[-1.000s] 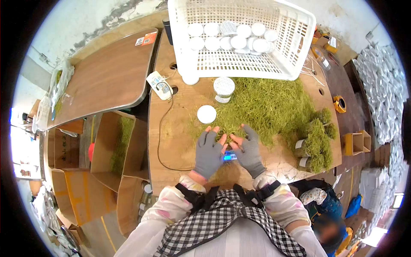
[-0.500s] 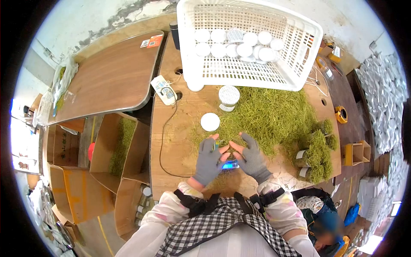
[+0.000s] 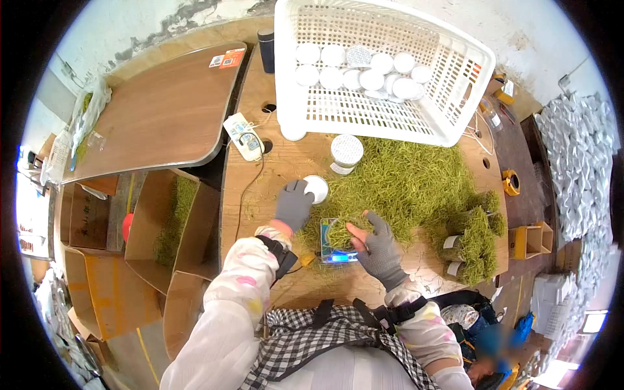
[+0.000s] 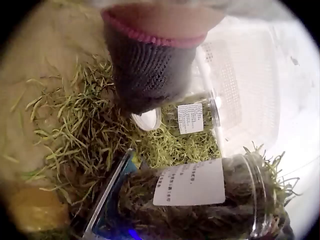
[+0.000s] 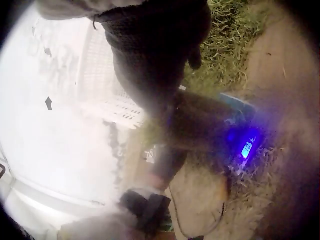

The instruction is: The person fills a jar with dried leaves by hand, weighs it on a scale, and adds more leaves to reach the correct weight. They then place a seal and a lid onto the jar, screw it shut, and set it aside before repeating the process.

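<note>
Work surface: I sit the blue scale (image 3: 324, 233) directly in front of me on a wooden table (image 3: 283, 156); all positions refer to this scale. The jar (image 4: 237, 187) stands upright on it, with green grass rising above its rim. A grass heap (image 3: 416, 182) spreads behind the scale and to its right. Grass-topped jars (image 3: 450, 243) stand well to the right. A closed jar (image 3: 346, 153) stands behind the scale; farther back, a white basket (image 3: 377, 129) holds lids. A power strip (image 3: 242, 135) lies behind and to the left.

Room: a brown table (image 3: 149, 117) and open cardboard boxes (image 3: 117, 292) occupy the area well left of the scale; silver bags (image 3: 578, 149) are stacked far right. Peeling plaster marks the wall (image 3: 175, 25) behind.

Grip: my left hand (image 3: 296, 205) touches the edge of a white lid (image 3: 317, 189) behind and left of the scale; I cannot tell whether the fingers close on it. My right hand (image 3: 382, 250) is extended, fingers spread, touching the grass and the jar's right side without wrapping it.

Views: the left wrist view shows the jar's printed label, hidden in the head view. The right wrist view shows the lit display (image 5: 247, 148) closer; its digits are blurred. Only the head view shows the boxes.
</note>
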A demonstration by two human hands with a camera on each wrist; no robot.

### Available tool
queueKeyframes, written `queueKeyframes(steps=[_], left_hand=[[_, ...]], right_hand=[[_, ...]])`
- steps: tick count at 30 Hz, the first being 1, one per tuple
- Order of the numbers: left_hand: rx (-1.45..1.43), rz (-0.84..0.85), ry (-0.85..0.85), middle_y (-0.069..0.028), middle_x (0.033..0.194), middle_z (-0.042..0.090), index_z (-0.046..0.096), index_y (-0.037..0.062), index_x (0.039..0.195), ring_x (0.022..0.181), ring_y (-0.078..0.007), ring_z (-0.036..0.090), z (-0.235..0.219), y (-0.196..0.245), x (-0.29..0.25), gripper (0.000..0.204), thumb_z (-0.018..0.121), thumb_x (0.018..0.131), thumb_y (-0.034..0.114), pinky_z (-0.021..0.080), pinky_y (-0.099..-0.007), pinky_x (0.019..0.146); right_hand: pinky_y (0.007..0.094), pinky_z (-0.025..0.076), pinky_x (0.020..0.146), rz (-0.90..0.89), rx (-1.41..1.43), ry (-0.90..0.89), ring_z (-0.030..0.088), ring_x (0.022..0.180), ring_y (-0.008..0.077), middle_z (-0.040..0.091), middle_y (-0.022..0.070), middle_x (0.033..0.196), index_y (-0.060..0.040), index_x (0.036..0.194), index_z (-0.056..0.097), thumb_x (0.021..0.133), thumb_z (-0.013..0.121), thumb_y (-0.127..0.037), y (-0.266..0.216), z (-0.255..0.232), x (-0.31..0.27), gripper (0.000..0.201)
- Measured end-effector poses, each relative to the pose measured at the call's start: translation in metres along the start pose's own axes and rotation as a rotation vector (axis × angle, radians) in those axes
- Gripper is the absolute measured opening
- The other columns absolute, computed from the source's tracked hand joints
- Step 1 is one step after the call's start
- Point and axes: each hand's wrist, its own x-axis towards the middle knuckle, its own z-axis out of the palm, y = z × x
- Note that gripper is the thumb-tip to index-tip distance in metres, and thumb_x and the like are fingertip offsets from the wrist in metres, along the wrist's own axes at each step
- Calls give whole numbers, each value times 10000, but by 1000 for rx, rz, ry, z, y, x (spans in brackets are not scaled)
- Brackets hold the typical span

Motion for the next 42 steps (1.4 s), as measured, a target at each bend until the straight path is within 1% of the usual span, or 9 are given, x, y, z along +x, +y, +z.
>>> queueKeyframes(steps=[4, 9, 15, 21, 24, 29, 31, 34, 42], left_hand=[[-120, -17, 11, -132, 1179, 657, 700, 89, 928, 1103, -348, 620, -22, 6, -8, 149, 734, 799, 156, 511, -464, 898], [-994, -466, 94, -115, 1031, 667, 624, 25, 940, 895, -218, 649, -61, 12, -43, 167, 697, 932, 176, 527, -346, 812], [-1634, -714, -74, -8, 960, 604, 596, 28, 1041, 912, -95, 574, -173, 38, -66, 193, 650, 1008, 210, 490, -289, 789], [-1690, -367, -215, -5, 972, 604, 616, 40, 1086, 890, -89, 565, -210, 85, -47, 196, 641, 1020, 223, 488, -265, 771], [-1982, -576, -348, -4, 1017, 616, 633, 38, 1120, 952, -87, 563, -229, 111, -32, 224, 647, 1018, 237, 482, -268, 855], [-1634, -476, -59, -53, 1050, 652, 617, 22, 1157, 919, -136, 634, -171, 113, -60, 397, 785, 916, 288, 548, -323, 809], [-949, -432, 52, -103, 1030, 668, 618, 10, 1193, 916, -187, 657, -155, 108, -79, 509, 844, 851, 312, 557, -345, 795], [-830, -526, -45, -130, 1017, 681, 606, 3, 1256, 882, -220, 674, -133, 114, -91, 597, 858, 822, 328, 556, -349, 779], [-779, -414, 95, -127, 873, 687, 704, 26, 1081, 819, -284, 683, -115, 121, -75, 282, 777, 872, 201, 537, -377, 726]], right_hand=[[479, 415, 1096, 13, 91, 20, 494, 1284, 435, 484, 245, 1444, -202, 1324, 708, 909, 720, -188, 3, 6, -5, 415], [467, 399, 1121, 20, 138, 14, 455, 1333, 404, 443, 226, 1484, -174, 1356, 685, 912, 734, -217, 6, 6, -7, 449], [464, 375, 1163, 19, 211, 12, 425, 1384, 376, 393, 204, 1529, -135, 1493, 535, 836, 837, -275, -16, -28, 10, 737], [482, 413, 1130, -380, 128, -118, 450, 1359, 427, 395, 231, 1516, -74, 1548, 412, 682, 939, -355, -94, -71, 32, 1053], [482, 443, 1094, -324, 147, -94, 500, 1299, 431, 428, 250, 1454, -82, 1516, 442, 668, 947, -349, -93, -59, 30, 1022], [464, 459, 1068, -18, 174, -29, 524, 1254, 388, 459, 236, 1396, -59, 1497, 406, 691, 939, -320, -51, -56, 24, 1001], [439, 452, 1062, 91, 249, -15, 526, 1240, 347, 458, 224, 1401, -35, 1490, 396, 785, 878, -306, -8, -38, 18, 896], [403, 440, 1049, 287, 471, 24, 521, 1227, 278, 490, 188, 1350, -14, 1506, 398, 967, 693, -300, 13, -19, 17, 677], [434, 434, 1070, 317, 403, -138, 545, 1220, 371, 498, 282, 1341, -62, 1525, 438, 974, 672, -416, -2, 4, 41, 695]])
